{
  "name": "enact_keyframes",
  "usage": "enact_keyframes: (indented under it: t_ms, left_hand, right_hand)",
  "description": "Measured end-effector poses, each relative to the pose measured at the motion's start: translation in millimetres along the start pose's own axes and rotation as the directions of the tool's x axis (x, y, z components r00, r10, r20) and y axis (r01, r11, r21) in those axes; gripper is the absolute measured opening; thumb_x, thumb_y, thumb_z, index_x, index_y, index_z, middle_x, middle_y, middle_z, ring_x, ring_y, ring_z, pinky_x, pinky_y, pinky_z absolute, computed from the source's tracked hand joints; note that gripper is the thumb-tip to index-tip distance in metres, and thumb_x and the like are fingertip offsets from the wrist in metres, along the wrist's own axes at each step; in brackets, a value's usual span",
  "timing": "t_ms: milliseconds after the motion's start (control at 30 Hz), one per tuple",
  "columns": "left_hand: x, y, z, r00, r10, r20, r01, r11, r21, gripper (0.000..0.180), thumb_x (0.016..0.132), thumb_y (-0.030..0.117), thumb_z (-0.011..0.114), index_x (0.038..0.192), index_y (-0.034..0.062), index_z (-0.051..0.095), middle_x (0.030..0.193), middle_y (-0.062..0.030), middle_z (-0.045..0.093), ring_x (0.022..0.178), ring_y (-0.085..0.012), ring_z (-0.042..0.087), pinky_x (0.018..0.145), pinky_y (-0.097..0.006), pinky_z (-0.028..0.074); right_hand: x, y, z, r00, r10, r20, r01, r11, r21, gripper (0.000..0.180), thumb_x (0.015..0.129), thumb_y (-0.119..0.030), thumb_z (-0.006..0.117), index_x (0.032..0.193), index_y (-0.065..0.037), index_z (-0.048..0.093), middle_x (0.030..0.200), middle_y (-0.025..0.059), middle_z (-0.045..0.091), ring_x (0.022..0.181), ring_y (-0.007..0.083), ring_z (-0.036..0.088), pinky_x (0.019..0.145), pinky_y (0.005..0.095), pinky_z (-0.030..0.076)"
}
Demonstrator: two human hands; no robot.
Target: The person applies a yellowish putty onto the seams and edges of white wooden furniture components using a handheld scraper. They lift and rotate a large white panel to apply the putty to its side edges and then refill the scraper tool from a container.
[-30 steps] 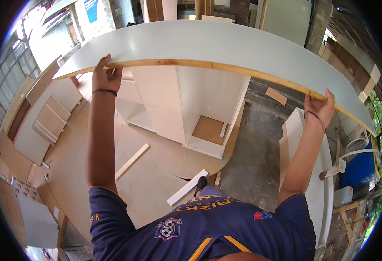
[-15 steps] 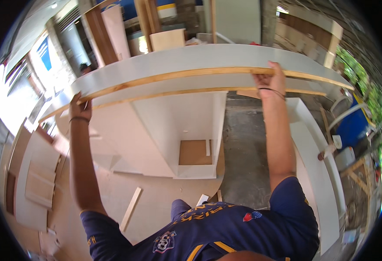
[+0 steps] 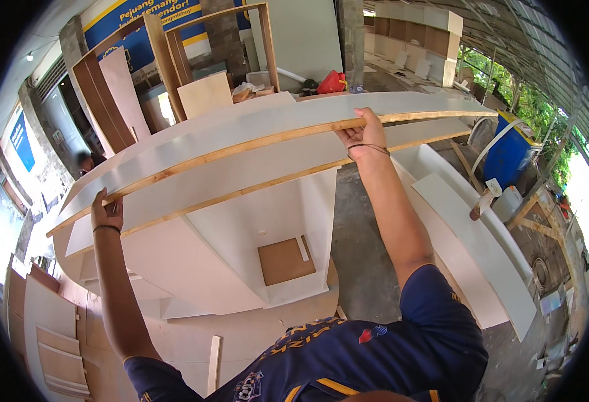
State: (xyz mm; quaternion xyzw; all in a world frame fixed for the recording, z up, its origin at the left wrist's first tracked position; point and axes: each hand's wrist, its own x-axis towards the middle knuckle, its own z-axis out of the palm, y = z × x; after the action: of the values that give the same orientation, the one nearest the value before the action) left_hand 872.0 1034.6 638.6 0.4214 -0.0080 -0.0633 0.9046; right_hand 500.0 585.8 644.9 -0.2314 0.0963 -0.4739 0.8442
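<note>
My left hand [image 3: 108,213] and my right hand [image 3: 363,137] grip the near edge of a long white panel [image 3: 254,122] with a bare wood edge. The left hand is near its left end, the right hand well to the right, fingers curled under and thumbs on the edge. Under it lies a second long white panel [image 3: 241,169], also edged in bare wood, with a strip of its face showing between the two edges. Below both panels stands a white box-like cabinet [image 3: 220,228] with an open compartment; the upper panel's far side hides what is behind it.
To the right lie a long white trough-like carcass [image 3: 455,181] and a loose white board [image 3: 472,248]. A blue drum [image 3: 505,151] stands beyond them. Wooden frames [image 3: 163,60] rise at the back left. A thin wood strip [image 3: 214,365] lies near me, and a person [image 3: 85,162] is far left.
My view has swung, showing more of the background. The gap between the two panels' near edges looks wider. Both hands still hold the upper panel.
</note>
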Motion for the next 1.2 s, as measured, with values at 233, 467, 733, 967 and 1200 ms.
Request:
enact_keyframes:
  t_ms: [233,467,733,967,1200]
  left_hand:
    - [36,9,-23,0.998,-0.047,-0.049,0.048,0.999,0.018,0.034,0.076,0.014,0.074,0.103,0.0058,0.055,0.1,-0.0134,0.061,0.096,-0.025,0.061,0.082,-0.031,0.055]
    - [53,15,-44,0.998,-0.047,-0.038,0.047,0.999,0.003,0.034,0.076,0.014,0.074,0.103,0.0047,0.055,0.101,-0.0118,0.059,0.097,-0.0248,0.061,0.085,-0.034,0.054]
    - [21,39,-59,0.995,0.061,-0.079,-0.07,0.99,-0.12,0.05,0.075,0.015,0.075,0.114,-0.0002,0.049,0.112,-0.015,0.042,0.114,-0.032,0.048,0.095,-0.051,0.05]
    - [-11,36,-63,0.997,-0.08,-0.021,0.076,0.984,-0.161,0.079,0.074,0.018,0.077,0.127,-0.0108,0.027,0.123,-0.0224,0.039,0.123,-0.0372,0.042,0.104,-0.054,0.042]
    - [-4,45,-87,0.979,-0.205,-0.007,0.204,0.977,-0.057,0.077,0.076,0.027,0.077,0.128,-0.0081,0.032,0.12,-0.0165,0.047,0.115,-0.0297,0.051,0.094,-0.044,0.046]
  right_hand:
    - [4,34,13,1.0,0.024,0.0,-0.024,1.0,0.014,0.042,0.078,-0.01,0.061,0.114,0.003,0.043,0.112,0.0169,0.052,0.109,0.0325,0.055,0.096,0.0536,0.049]
    - [10,62,17,0.999,0.041,-0.033,-0.041,0.999,0.012,0.041,0.078,-0.012,0.063,0.113,0.0,0.045,0.112,0.015,0.051,0.107,0.0308,0.056,0.092,0.0517,0.051]
    - [-6,65,14,0.998,0.032,-0.048,-0.026,0.992,0.12,0.057,0.08,-0.022,0.07,0.124,-0.002,0.042,0.123,0.0177,0.042,0.112,0.0339,0.051,0.089,0.0543,0.052]
    - [-23,59,1,0.999,0.032,-0.003,-0.03,0.982,0.188,0.075,0.083,-0.037,0.066,0.134,0.003,0.03,0.131,0.0193,0.038,0.122,0.0372,0.041,0.104,0.0575,0.033]
    - [-37,44,-6,0.995,0.091,-0.029,-0.09,0.995,0.043,0.079,0.082,-0.042,0.065,0.134,0.004,0.027,0.124,0.0156,0.04,0.116,0.0304,0.039,0.101,0.048,0.031]
